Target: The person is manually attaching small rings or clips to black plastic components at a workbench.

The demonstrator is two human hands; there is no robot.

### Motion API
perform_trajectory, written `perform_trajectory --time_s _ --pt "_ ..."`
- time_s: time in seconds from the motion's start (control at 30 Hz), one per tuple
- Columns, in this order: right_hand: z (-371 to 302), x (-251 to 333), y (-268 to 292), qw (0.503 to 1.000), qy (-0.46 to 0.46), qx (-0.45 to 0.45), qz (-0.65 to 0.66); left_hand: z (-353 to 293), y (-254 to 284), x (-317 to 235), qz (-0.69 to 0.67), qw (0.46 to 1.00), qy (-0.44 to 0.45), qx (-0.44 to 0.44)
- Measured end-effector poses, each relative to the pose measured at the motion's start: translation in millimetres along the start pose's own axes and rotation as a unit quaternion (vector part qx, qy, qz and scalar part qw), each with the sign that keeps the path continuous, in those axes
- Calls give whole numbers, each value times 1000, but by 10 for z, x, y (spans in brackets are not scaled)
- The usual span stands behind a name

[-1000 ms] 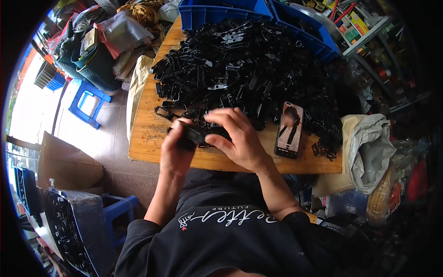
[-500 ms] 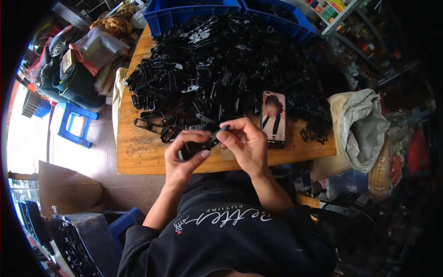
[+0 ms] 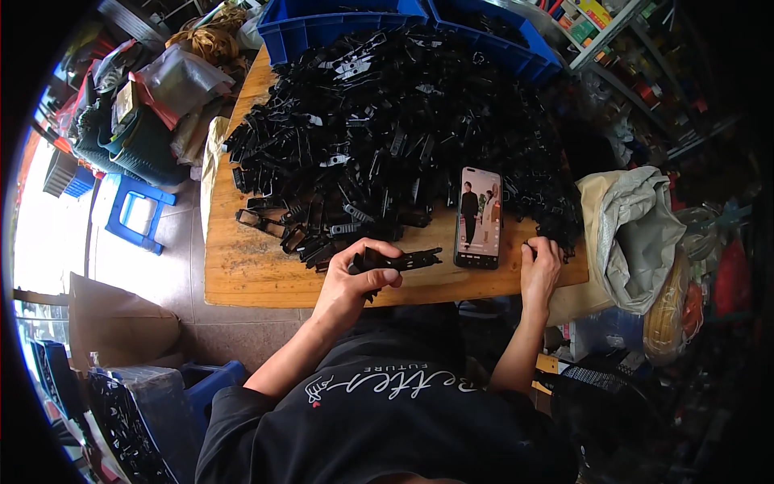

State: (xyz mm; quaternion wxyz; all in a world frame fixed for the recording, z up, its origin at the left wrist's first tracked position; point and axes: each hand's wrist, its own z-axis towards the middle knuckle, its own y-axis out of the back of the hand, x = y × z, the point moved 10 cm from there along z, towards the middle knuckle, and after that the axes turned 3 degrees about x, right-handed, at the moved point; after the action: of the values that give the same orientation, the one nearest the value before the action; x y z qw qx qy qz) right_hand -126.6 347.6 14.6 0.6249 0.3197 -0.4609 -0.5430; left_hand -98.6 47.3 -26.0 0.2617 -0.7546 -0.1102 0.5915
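Near the front edge of the wooden table [image 3: 250, 282], my left hand [image 3: 348, 289] is wrapped round a long black plastic part [image 3: 419, 258]. Its slotted, narrow end sticks out to the right, and my fingers cover the rest. My right hand [image 3: 542, 270] is to the right of a phone [image 3: 481, 218], its fingers curled together at the near edge of some small black pieces [image 3: 568, 242]. A dark bit shows at those fingertips, too small to name. Beyond both hands spreads a big heap of black plastic parts [image 3: 387, 121].
Two blue bins [image 3: 343, 28] stand behind the heap. The phone lies face up, its screen lit with a picture of people. A grey-lined sack [image 3: 637, 234] sits beyond the table's right edge. On the floor to the left are a blue stool [image 3: 137, 214] and a cardboard box [image 3: 121, 319].
My hands have moved apart. The right one let go of the black part and went right, past the phone, to the small pieces. The left keeps the part, now pointing right.
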Motion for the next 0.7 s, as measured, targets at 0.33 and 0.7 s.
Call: perform_trajectory --time_s 0.33,0.7 --pt "-51 -118 9 997 -38 46 51 -17 84 15 -28 999 3 -40" --pt "-88 1127 241 875 71 53 475 -56 122 -32 1 995 -19 -93"
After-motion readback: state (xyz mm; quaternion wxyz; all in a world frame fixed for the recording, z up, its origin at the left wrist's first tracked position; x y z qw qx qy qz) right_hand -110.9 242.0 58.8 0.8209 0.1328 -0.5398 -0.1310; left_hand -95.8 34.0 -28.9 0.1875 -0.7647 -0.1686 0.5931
